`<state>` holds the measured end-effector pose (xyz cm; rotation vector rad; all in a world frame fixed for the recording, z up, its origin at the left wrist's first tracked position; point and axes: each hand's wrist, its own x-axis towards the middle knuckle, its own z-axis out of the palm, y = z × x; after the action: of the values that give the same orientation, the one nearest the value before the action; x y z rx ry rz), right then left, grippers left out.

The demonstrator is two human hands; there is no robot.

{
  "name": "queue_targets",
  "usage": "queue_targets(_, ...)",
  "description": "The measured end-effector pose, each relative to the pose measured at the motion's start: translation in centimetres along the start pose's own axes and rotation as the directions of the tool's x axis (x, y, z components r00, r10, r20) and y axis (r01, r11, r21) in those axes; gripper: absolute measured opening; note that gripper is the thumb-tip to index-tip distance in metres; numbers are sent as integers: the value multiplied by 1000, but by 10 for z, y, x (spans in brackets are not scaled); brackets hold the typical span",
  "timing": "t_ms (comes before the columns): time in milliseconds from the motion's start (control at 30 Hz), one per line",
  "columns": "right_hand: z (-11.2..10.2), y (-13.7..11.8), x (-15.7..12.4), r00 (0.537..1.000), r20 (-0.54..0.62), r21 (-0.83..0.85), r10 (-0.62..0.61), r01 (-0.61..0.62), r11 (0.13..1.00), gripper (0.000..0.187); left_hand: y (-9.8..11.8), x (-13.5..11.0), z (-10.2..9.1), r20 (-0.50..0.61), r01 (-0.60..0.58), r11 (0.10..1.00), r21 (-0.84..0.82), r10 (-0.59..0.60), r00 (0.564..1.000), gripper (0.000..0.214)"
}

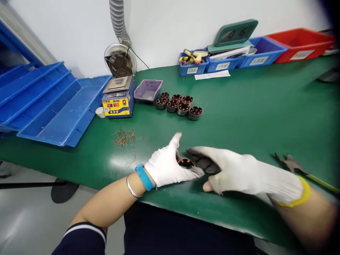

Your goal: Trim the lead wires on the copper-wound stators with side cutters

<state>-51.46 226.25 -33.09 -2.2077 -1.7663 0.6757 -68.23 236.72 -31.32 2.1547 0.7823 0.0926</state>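
A round motor stator (186, 163) with copper windings sits in the grip of my left hand (165, 165), which wears a white glove. The thumb sticks up on the far side while the fingers wrap the stator's near side, low over the green bench. My right hand (230, 168), gloved in white with grey fingertips, is just right of the stator. Its fingers are bent and its bare thumb tip stands apart from them, with nothing visible between. Whether those fingertips touch the stator I cannot tell. Several similar stators (183, 109) stand grouped farther back.
Copper wire scraps (124, 137) lie left of my hands. Cutting pliers (293, 163) rest at right. Behind are a solder pot (118, 104), a purple tray (138, 92), a fume fan (120, 63), blue bins (224, 65), a red bin (300, 55) and blue trays (63, 113).
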Motion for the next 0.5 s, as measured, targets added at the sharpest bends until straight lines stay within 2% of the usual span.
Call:
queue_targets(100, -9, 3, 8, 990, 111, 277, 86, -114, 954, 44, 1, -1, 0, -23, -67, 997, -24, 67, 997, 119)
queue_targets(167, -7, -4, 8, 988, 96, 278, 121, -143, 950, 26, 2, -3, 2, -33, -87, 996, 4, 87, 996, 120)
queue_targets(233, -5, -12, 4, 988, 102, 228, 117, -138, 964, 26, 3, -4, 6, -29, -101, 993, 54, 102, 994, 114)
queue_targets(300, -6, -13, -2, 986, 85, 106, 144, -152, 983, 26, 2, -5, 10, -32, -112, 989, 93, 116, 993, 106)
queue_targets(400, -11, -7, -7, 959, -5, -131, 285, -283, 950, 22, 0, -5, 13, -47, -109, 988, 106, 115, 992, 108)
queue_targets(433, -13, -5, -7, 946, -33, -154, 324, -325, 933, 23, -1, -5, 13, -42, -101, 990, 96, 105, 994, 111)
queue_targets(500, -14, -4, -6, 951, -12, -51, 309, -309, 950, 27, -1, -5, 12, -32, -80, 995, 67, 82, 996, 115)
